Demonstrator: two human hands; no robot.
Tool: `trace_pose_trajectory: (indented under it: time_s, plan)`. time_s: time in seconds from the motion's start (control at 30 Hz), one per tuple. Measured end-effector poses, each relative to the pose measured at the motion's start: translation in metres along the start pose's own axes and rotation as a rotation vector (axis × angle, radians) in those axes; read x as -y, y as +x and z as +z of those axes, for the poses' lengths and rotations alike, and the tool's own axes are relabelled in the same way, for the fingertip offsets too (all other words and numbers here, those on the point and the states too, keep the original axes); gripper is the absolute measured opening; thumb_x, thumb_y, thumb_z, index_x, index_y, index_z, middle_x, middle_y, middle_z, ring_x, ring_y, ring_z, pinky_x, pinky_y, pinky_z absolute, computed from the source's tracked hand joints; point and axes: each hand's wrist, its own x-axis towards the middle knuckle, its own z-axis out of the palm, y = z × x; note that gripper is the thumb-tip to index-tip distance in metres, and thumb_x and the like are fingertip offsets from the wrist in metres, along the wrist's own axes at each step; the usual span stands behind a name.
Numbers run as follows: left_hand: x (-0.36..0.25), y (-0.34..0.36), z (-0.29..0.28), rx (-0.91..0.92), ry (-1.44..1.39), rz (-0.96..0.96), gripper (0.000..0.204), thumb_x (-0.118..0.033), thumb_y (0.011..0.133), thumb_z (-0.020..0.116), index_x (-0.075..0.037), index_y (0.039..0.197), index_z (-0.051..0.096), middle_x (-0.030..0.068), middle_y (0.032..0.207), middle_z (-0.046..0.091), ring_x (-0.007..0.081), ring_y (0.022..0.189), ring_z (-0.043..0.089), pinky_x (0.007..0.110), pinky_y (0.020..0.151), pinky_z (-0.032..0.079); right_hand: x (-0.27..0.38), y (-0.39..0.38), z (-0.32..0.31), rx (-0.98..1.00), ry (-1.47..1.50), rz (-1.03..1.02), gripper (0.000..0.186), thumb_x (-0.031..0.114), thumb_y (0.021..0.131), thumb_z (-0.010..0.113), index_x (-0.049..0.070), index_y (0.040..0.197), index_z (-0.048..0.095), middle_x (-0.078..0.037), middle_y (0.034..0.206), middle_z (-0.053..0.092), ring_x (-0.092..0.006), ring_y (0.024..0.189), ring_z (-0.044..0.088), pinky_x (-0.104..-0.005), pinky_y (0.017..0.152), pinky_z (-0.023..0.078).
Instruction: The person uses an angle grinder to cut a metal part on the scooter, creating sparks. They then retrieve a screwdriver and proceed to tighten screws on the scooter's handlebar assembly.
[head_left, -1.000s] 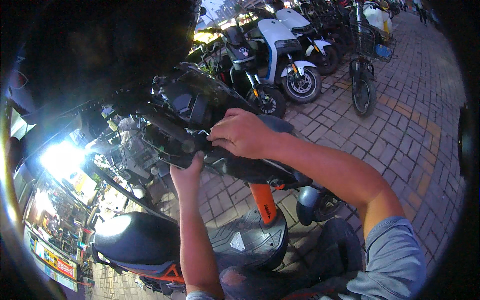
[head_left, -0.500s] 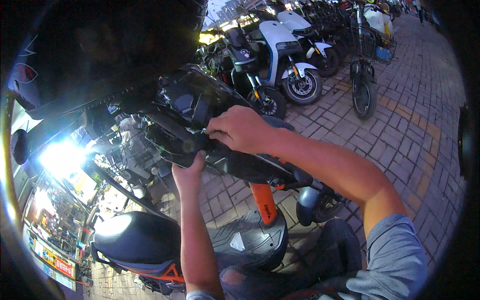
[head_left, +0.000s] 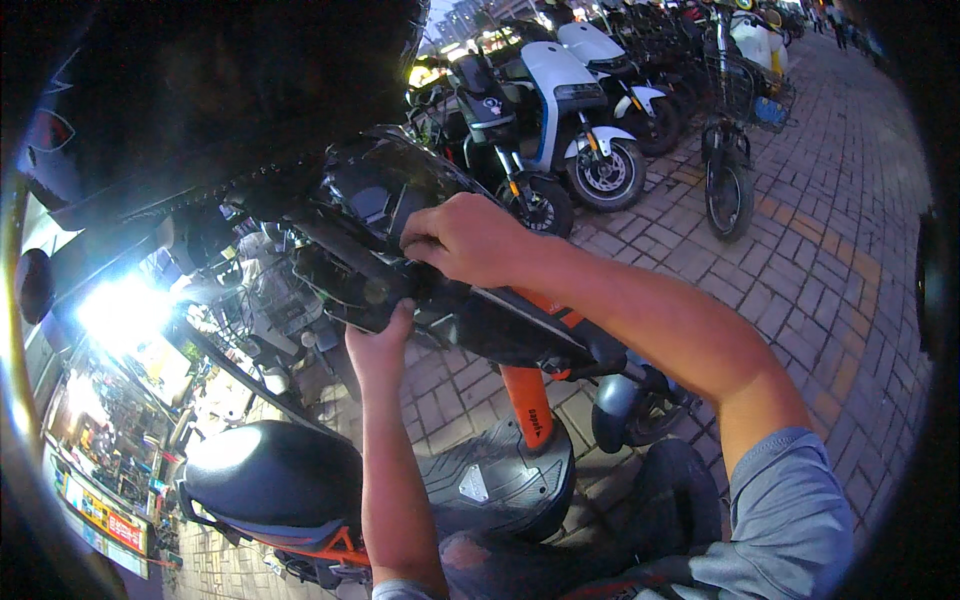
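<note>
An electric scooter with an orange stem (head_left: pixel 524 405) stands in front of me, its black front panel (head_left: pixel 490 335) slanting across the middle. My left hand (head_left: pixel 380 340) grips the panel's lower left edge, thumb up on the rim and the other fingers hidden underneath. Over the panel's upper side, my right hand (head_left: pixel 465 240) is closed with fingertips pinched together. Whatever it may hold is too dark and small to name. A dark display housing (head_left: pixel 375 200) lies just beyond the right fingertips.
The scooter's black seat (head_left: pixel 270 475) and ridged footboard (head_left: pixel 490 475) are near me. White scooters (head_left: pixel 560 100) and a bicycle with a basket (head_left: pixel 725 130) are parked on the brick pavement (head_left: pixel 790 270). A large dark cover (head_left: pixel 230 90) fills the upper left, above a bright lamp (head_left: pixel 125 315).
My right hand has risen slightly and shifted a little to the left, showing more of the panel's orange trim. My left hand keeps its place on the edge.
</note>
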Motion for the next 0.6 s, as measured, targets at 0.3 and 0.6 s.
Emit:
trace_pose_trajectory:
  time_s: [0.3, 0.6]
  plan:
    - [-0.002, 0.001, -0.008, 0.039, 0.206, 0.011, 0.042, -0.023, 0.077, 0.071, 0.005, 0.107, 0.062, 0.0108, 0.096, 0.067, 0.0197, 0.085, 0.06, 0.035, 0.08, 0.046, 0.004, 0.018, 0.015, 0.071, -0.06, 0.041, 0.02, 0.022, 0.075, 0.063, 0.004, 0.08, 0.065, -0.021, 0.077, 0.063, -0.0393, 0.078, 0.062, -0.0483, 0.073, 0.048]
    - [0.03, 0.006, 0.002, 0.008, -0.025, -0.013, 0.055, -0.018, 0.077, 0.072, 0.007, 0.121, 0.05, 0.0139, 0.114, 0.059, 0.0243, 0.099, 0.056, 0.034, 0.093, 0.041, -0.003, 0.051, 0.025, 0.143, -0.165, 0.27, 0.014, 0.009, 0.066, 0.067, -0.001, 0.077, 0.068, -0.023, 0.08, 0.065, -0.0369, 0.081, 0.065, -0.042, 0.073, 0.052]
